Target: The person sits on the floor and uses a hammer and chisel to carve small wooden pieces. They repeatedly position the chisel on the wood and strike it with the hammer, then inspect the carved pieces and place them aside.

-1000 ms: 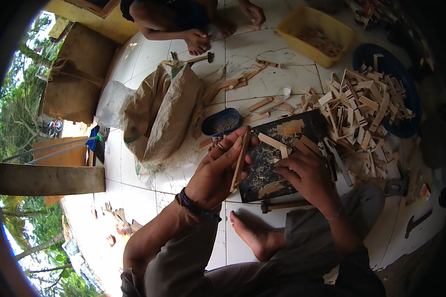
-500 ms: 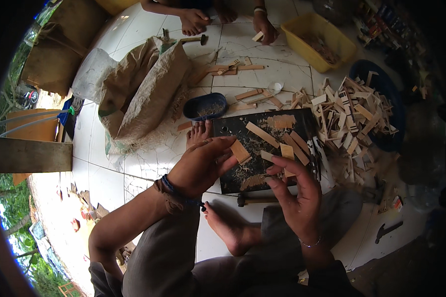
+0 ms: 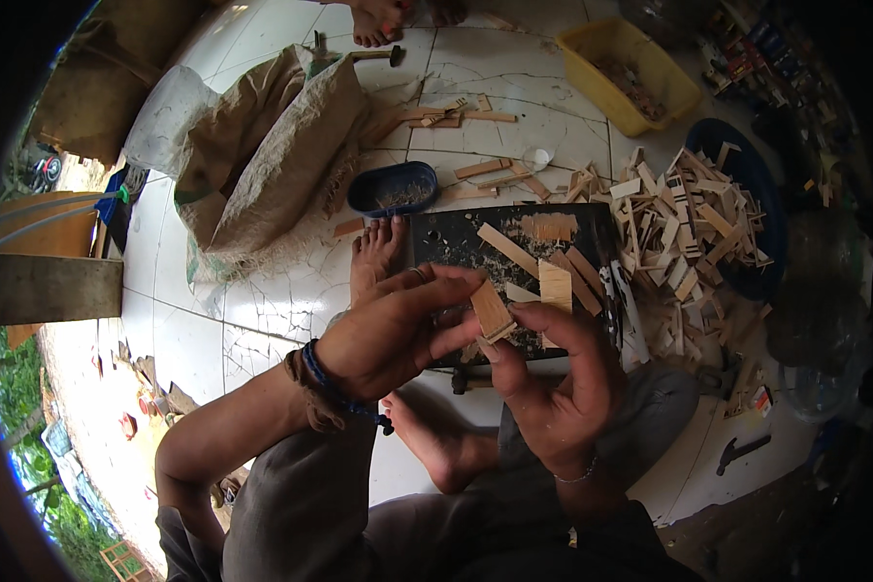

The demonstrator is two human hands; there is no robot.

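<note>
My left hand (image 3: 383,325) is closed, its thumb and fingers pinching a small flat wooden piece (image 3: 492,310) by its upper left side. At the lower end of that piece, the thumb and forefinger of my right hand (image 3: 558,383) close in a pinch around its edge, where a thin layered rim shows. Both hands are above a black board (image 3: 446,247) strewn with wood shavings. On the board lie a long wooden strip (image 3: 507,248), a pale upright-looking slat (image 3: 555,283) and several other strips, partly hidden by my right hand.
A large heap of wooden pieces (image 3: 689,218) spills from a blue basin (image 3: 761,262) at right. Beyond are a yellow tub (image 3: 640,126), a blue oval dish (image 3: 395,206) and a bulky sack (image 3: 262,165). Hammers (image 3: 737,453) lie about. Another person's foot (image 3: 376,24) shows at the top.
My right hand has moved left, and its thumb and forefinger have closed on the wooden piece's lower end. The other person's hand at the top has left the view.
</note>
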